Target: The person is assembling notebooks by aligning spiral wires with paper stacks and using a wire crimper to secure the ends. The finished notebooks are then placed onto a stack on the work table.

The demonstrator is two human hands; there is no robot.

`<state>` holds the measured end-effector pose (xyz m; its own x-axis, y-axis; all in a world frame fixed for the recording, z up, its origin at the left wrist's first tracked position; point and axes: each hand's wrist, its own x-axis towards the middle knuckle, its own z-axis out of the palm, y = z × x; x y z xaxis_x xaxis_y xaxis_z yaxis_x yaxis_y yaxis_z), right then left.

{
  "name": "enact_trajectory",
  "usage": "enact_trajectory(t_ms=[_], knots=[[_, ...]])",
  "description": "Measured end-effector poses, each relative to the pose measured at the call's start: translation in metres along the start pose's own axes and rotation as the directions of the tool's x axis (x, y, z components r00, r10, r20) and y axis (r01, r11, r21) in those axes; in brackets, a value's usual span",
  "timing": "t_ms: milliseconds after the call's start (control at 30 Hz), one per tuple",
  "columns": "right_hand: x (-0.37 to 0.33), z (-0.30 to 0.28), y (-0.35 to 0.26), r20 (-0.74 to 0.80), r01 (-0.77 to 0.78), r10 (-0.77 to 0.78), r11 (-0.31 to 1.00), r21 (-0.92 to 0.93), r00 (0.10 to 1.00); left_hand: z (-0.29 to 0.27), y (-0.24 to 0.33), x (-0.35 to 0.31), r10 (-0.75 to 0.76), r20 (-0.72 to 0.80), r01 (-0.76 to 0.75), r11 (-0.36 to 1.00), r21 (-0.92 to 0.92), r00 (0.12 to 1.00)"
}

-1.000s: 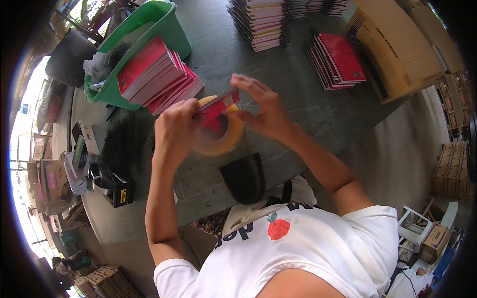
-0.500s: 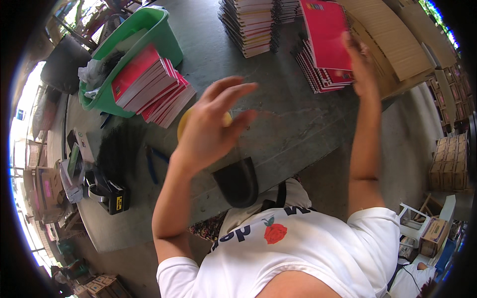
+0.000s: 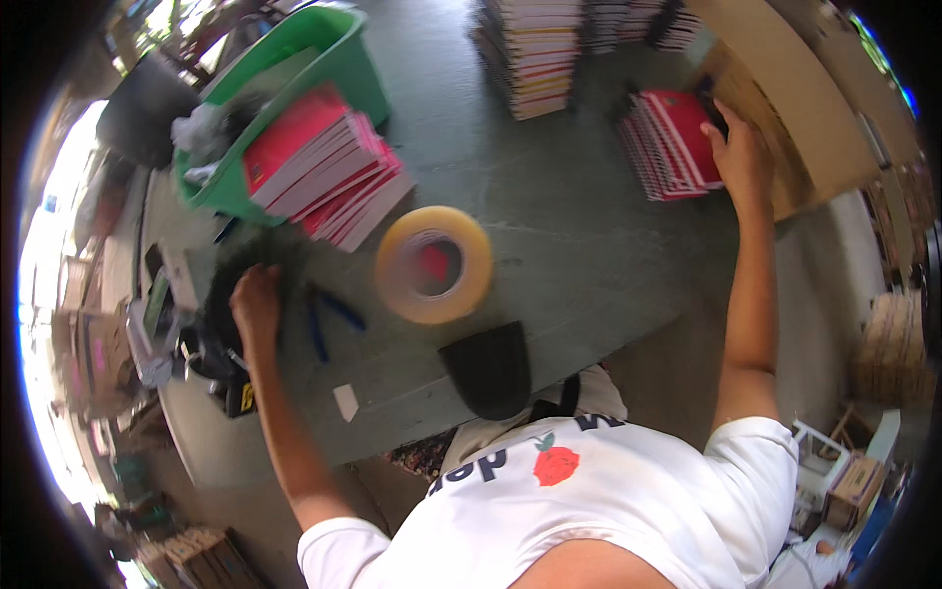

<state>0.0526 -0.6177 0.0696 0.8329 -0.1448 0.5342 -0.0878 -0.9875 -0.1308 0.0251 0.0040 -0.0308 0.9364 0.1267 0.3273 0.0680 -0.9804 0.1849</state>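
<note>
At the left of the table, my left hand (image 3: 257,299) reaches down onto a bundle of thin black bristly strands (image 3: 231,280). Its fingers look pinched together, but what they hold is hidden. Far to the right, my right hand (image 3: 743,162) rests at the edge of a stack of red spiral notebooks (image 3: 672,147), thumb and fingers apart. A dark gap or object shows between them; I cannot tell which. Blue-handled pliers (image 3: 319,329) lie beside my left forearm. A wide roll of clear yellowish tape (image 3: 463,294) lies in the middle.
A green bin (image 3: 368,74) stands at the far left, with red booklets (image 3: 314,162) piled against it. Tall notebook stacks (image 3: 535,59) rise at the back. An open cardboard box (image 3: 824,118) stands at right. A black rounded flap (image 3: 491,371) lies at the near edge.
My left hand has swung left and down from over the tape roll to the black strands. The raised red notebook now lies on the stack, with my right hand lower beside it.
</note>
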Motion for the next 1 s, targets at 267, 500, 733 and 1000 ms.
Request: enact_trajectory(t_ms=[267, 500, 733, 1000], knots=[[0.018, 0.054, -0.267, -0.417, 0.747, -0.636, 0.429, 0.508, 0.649, 0.016, 0.026, -0.002, -0.163, -0.052, 0.168, 0.98, 0.104, 0.985], [0.012, 0.074, -0.365, -0.298, 0.712, -0.679, 0.479, 0.513, 0.671, -0.039, 0.014, -0.004, -0.277, -0.229, 0.184, 0.916, -0.357, 0.933], [0.015, 0.051, -0.358, -0.184, 0.695, -0.751, 0.449, 0.561, 0.634, -0.005, 0.025, -0.025, -0.159, 0.122, 0.161, 0.987, -0.009, 0.98], [0.016, 0.018, -0.329, -0.413, 0.565, -0.443, 0.3, 0.769, 0.796, -0.006, 0.043, -0.025, -0.108, -0.058, 0.101, 0.988, -0.115, 0.992]])
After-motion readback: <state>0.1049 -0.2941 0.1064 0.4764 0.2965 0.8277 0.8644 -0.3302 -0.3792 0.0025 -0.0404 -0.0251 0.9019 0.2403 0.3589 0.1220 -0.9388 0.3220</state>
